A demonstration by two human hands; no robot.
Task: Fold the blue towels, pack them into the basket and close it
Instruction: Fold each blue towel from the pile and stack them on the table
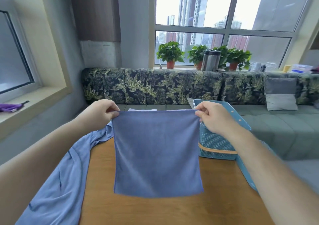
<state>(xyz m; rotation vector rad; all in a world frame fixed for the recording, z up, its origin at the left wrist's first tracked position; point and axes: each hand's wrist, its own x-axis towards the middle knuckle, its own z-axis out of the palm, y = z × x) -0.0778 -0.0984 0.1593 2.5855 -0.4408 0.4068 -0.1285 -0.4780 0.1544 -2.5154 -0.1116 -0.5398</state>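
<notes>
A blue towel (157, 152) hangs flat above the wooden table (172, 211), its lower edge free in the air. My left hand (100, 112) pinches its top left corner and my right hand (211, 116) pinches its top right corner. Another light blue towel (65, 173) lies crumpled along the table's left side and spills over the edge. Behind my right arm stands the teal woven basket (215, 147) with its lid (240, 119) swung open to the right. My right hand and the held towel hide much of the basket's opening.
A pale cloth (142, 109) peeks out just behind the towel's top edge. A leaf-patterned sofa (155, 86) with a grey cushion (280, 93) runs behind the table. Potted plants (170, 55) and a steel canister (211, 61) stand on the windowsill. A purple cloth (10, 106) lies on the left sill.
</notes>
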